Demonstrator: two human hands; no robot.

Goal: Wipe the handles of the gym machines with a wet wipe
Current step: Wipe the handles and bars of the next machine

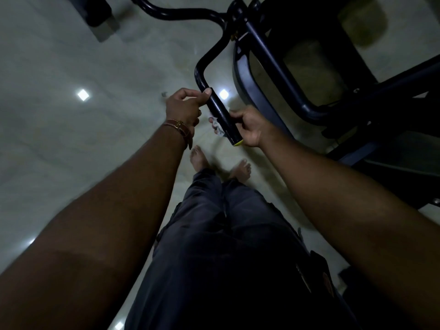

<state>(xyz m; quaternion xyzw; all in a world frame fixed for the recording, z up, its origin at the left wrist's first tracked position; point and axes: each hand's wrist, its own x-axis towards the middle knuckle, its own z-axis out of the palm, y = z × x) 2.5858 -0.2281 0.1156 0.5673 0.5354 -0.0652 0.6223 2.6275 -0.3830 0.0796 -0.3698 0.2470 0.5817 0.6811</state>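
Observation:
A black padded handle (220,113) with a yellow end cap juts from a bent black bar of the gym machine at centre frame. My left hand (184,108) holds the upper part of the grip, thumb and fingertips curled onto it. My right hand (246,126) wraps round the lower part from the right. A crumpled white wet wipe (217,126) shows under its fingers on the handle's left side, pressed against the grip.
The dark machine frame (285,75) fills the upper right, with its base bars running off right. A second black bar (166,13) curves across the top. The pale glossy floor (59,115) reflects ceiling lights. My bare feet (200,158) stand just below the handle.

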